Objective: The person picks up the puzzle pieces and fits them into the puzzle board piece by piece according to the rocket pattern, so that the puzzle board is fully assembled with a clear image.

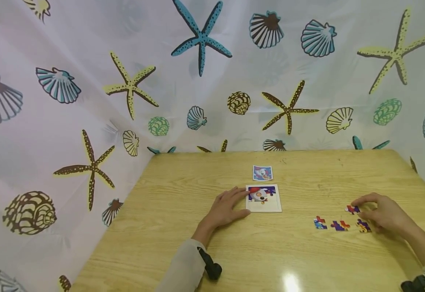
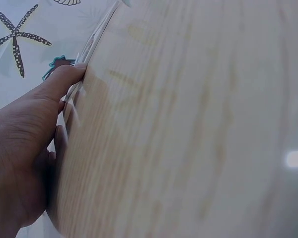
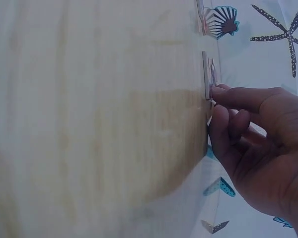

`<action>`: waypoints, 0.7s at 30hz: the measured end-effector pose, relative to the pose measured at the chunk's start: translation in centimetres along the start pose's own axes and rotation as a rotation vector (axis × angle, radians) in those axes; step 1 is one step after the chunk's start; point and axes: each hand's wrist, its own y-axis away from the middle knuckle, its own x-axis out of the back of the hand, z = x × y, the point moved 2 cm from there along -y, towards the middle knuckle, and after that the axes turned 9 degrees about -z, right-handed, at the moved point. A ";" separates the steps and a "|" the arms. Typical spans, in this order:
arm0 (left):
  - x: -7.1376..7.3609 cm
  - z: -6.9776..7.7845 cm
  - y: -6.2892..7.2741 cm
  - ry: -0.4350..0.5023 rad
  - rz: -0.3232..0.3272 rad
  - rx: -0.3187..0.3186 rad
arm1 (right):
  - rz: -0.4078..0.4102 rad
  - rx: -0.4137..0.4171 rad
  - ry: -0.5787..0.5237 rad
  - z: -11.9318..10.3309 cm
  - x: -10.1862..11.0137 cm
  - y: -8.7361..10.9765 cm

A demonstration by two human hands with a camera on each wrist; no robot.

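Note:
A square puzzle board [image 1: 263, 207] lies on the table, its upper part filled with pieces showing a white dog in a red cap. My left hand [image 1: 228, 207] rests at its left edge, fingers extended, index fingertip on the board and thumb by the lower left corner. Farther right, my right hand [image 1: 385, 213] has thumb and index finger at a red and purple puzzle piece [image 1: 352, 209], seemingly pinching it. The other fingers of that hand [image 3: 268, 134] are curled in the right wrist view. Another piece [image 1: 363, 226] lies just below the thumb.
Two more loose pieces lie left of the right hand, one blue and red [image 1: 320, 222], one purple and orange [image 1: 340, 226]. Behind the board is a small picture card [image 1: 262, 173]. A curtain [image 1: 212, 101] printed with shells and starfish surrounds the wooden table [image 1: 263, 251].

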 end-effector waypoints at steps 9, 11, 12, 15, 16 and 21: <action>-0.7 -0.1 0.0 0.013 -0.016 0.021 | 0.049 -0.012 0.131 0.0 -0.1 0.0; -0.8 -0.1 0.0 0.011 -0.014 0.022 | 0.084 0.005 0.214 -0.2 0.0 -0.2; -0.8 -0.2 0.1 0.012 -0.015 0.022 | 0.096 0.013 0.246 -0.3 0.0 -0.3; -0.7 -0.2 0.1 0.011 -0.017 0.024 | 0.126 0.039 0.316 -0.6 -0.1 -0.6; -0.6 -0.2 0.1 0.006 -0.016 0.023 | 0.131 0.046 0.314 -0.7 -0.1 -0.7; -0.4 -0.5 -0.1 -0.020 0.003 0.000 | 0.149 0.063 0.280 -1.3 -0.3 -1.1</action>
